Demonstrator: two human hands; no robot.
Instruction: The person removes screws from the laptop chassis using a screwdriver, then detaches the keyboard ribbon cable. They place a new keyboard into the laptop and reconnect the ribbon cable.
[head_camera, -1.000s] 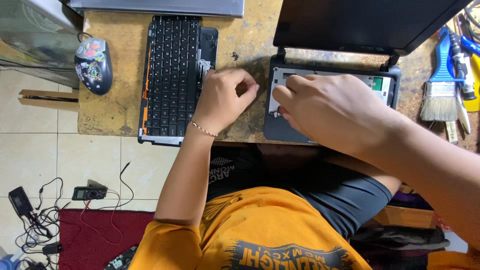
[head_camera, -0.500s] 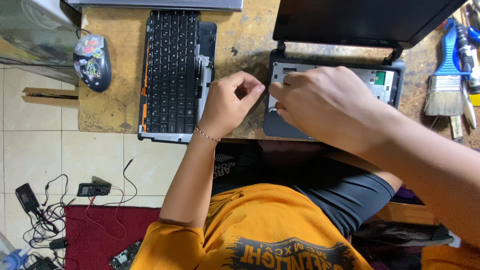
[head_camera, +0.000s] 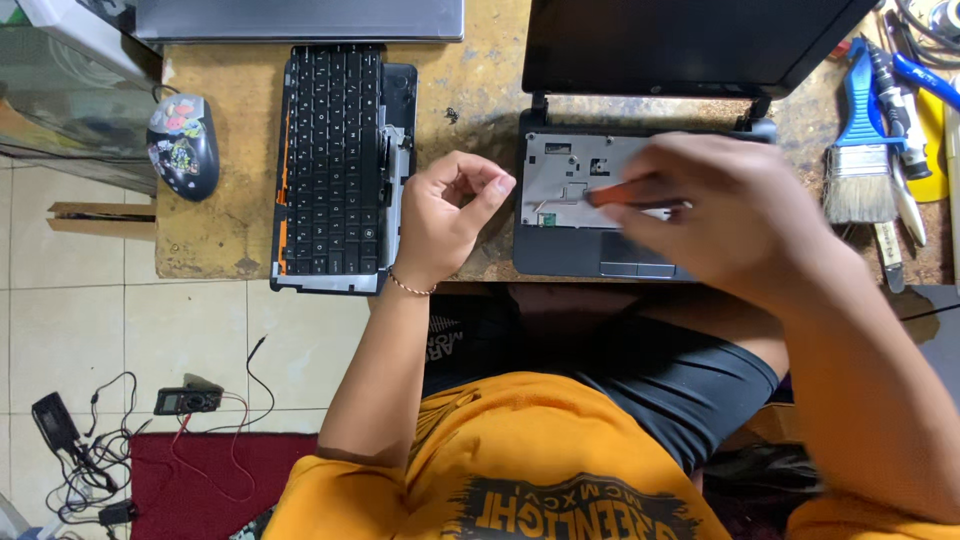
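Right hand (head_camera: 735, 215) grips an orange-handled tool (head_camera: 625, 193) over the opened laptop base (head_camera: 570, 215); left hand (head_camera: 445, 215) curls loosely, empty. Keep that tip steady.

Orange tee, thin bracelet (head_camera: 410, 286), blk shorts

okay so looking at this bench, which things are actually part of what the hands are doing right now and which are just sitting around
In hand:
small laptop, keyboard bay open
orange-handled tool in the right hand, blurred
left hand, loosely curled beside the laptop; whether it holds anything is unclear

Lying about:
removed keyboard
patterned mouse
blue-handled brush
meter and cables on the floor
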